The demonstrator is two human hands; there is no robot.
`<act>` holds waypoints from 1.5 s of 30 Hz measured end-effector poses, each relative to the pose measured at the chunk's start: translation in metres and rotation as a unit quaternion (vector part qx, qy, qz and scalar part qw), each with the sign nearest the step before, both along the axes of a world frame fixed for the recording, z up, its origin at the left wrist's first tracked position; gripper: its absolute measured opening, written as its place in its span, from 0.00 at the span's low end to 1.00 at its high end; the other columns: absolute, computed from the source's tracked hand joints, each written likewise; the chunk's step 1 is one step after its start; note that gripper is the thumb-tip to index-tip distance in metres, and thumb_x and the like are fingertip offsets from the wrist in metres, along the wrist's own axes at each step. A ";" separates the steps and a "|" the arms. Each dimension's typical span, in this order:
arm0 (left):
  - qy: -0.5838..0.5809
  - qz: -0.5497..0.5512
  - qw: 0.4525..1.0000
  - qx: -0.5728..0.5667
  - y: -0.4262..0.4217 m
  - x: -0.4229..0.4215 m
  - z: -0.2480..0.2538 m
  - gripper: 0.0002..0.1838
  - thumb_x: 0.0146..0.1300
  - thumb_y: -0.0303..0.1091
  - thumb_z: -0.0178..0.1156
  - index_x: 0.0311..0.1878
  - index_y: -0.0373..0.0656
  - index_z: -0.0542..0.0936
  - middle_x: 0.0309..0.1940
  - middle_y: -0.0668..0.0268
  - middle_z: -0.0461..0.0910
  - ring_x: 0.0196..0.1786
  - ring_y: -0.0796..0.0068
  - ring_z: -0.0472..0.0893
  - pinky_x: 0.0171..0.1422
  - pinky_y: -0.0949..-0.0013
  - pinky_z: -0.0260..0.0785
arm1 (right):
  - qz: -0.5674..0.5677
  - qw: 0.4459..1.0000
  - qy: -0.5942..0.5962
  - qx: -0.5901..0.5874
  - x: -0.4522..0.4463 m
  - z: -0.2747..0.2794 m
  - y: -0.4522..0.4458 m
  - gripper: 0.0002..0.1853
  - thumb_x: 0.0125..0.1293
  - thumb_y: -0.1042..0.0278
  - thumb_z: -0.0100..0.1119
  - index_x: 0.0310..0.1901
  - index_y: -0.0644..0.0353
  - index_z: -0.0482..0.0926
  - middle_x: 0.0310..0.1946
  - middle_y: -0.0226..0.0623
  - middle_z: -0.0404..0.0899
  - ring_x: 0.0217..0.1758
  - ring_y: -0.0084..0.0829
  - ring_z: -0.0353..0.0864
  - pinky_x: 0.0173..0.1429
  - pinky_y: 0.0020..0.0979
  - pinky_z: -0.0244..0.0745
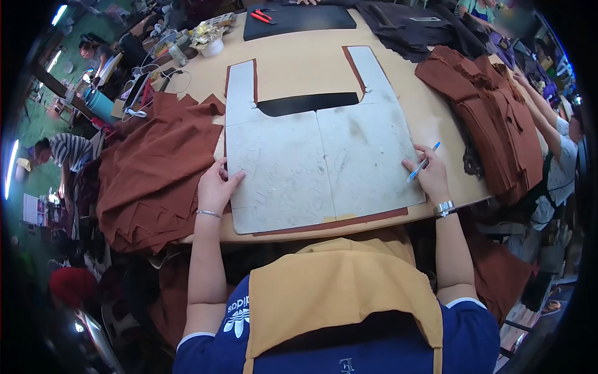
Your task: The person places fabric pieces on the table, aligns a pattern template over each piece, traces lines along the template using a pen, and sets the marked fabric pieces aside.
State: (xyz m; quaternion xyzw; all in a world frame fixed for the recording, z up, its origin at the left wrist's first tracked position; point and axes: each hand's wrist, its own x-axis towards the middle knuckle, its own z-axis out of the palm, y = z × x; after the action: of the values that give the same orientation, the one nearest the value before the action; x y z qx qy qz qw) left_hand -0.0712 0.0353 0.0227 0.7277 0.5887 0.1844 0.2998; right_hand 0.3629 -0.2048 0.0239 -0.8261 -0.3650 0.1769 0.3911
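Observation:
A large pale grey pattern template with two straps and a scooped neckline lies on the table before me. Rust-brown fabric shows under its lower edge and beside the straps. My left hand grips the template's left edge, thumb on top and the other fingertips at the side. At the right edge my right hand holds a blue-and-white pen between its fingers, its fingertips against the template. Something black fills the lower part of the neckline opening.
Rust-brown fabric is heaped on the left, with a folded stack at the right. At the far side are red-handled pliers on a black board, dark cloth and a white tub. Other people work on both sides.

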 end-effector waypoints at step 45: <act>-0.052 0.005 0.998 -0.038 0.010 -0.012 -0.005 0.33 0.53 0.46 0.75 0.63 0.46 0.81 0.29 0.69 0.79 0.34 0.74 0.79 0.43 0.67 0.73 | 0.049 0.991 0.112 0.054 0.058 -0.046 -0.019 0.14 0.62 0.72 0.72 0.48 0.64 0.81 0.35 0.29 0.82 0.39 0.18 0.78 0.45 0.21 0.74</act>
State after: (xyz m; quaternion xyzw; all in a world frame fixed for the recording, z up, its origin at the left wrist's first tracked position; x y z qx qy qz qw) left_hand -0.0829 0.0449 0.0178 0.7024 0.5826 0.2008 0.3562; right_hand 0.4205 -0.2236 -0.0216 -0.7599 -0.3682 0.2671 0.4643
